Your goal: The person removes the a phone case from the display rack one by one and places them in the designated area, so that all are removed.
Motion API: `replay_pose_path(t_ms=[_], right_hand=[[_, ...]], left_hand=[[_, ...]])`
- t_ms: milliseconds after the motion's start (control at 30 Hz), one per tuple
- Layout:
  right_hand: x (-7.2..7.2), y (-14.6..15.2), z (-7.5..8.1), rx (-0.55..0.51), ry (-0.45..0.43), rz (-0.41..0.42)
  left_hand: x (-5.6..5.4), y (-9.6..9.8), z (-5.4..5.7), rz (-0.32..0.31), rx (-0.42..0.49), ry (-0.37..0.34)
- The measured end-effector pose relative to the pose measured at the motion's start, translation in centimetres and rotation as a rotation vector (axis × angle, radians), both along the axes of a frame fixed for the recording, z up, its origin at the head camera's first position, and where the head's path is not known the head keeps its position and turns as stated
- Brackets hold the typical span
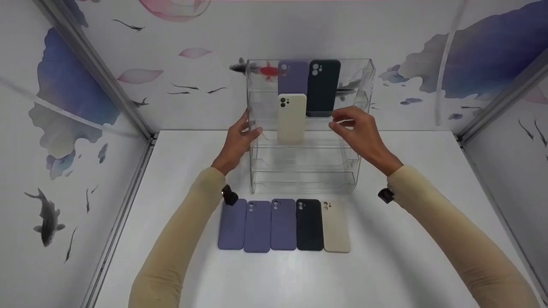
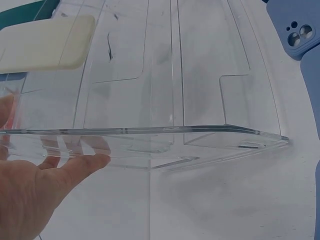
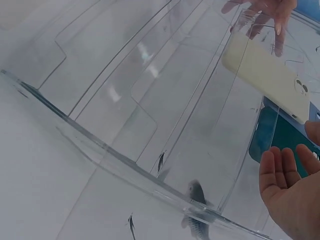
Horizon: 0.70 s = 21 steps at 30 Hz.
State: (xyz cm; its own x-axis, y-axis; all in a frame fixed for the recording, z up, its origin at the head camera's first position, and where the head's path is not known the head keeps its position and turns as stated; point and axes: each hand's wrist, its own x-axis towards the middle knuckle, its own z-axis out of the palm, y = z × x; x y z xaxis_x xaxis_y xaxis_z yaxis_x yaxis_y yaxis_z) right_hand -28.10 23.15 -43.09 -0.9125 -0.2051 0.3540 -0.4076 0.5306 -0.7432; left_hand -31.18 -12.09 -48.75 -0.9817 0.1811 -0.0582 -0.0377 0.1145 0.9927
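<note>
A clear tiered display rack (image 1: 304, 182) stands on the table. A purple phone case (image 1: 293, 77) and a dark green phone case (image 1: 323, 85) are upright in its back tier. A cream phone case (image 1: 292, 119) stands one tier lower, in front of the purple one. My left hand (image 1: 236, 139) holds the rack's left side, with its thumb along the clear panel (image 2: 200, 129). At the dark green case's lower right corner is my right hand (image 1: 357, 128). Its fingers (image 3: 282, 167) are loosely bent, thumb and forefinger apart, gripping nothing; contact with the case is unclear.
In front of the rack lies a row of phone cases: several purple ones (image 1: 257, 226), a dark green one (image 1: 309, 224) and a cream one (image 1: 336, 226). White table (image 1: 278, 282) surrounds them. Printed walls (image 1: 197, 102) rise at the back and sides.
</note>
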Motion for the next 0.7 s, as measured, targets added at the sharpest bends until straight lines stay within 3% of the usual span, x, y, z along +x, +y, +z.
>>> replay_pose_path(t_ms=[367,700], right_hand=[[-1.5,-1.8,-0.4,-0.079,-0.009,0.054],[-2.7,-3.5,0.6,-0.060,-0.023,0.034]], left_hand=[[-0.1,0.2,-0.1,0.010,-0.003,-0.023],[-0.2,0.0,-0.1,0.012,-0.007,-0.016]])
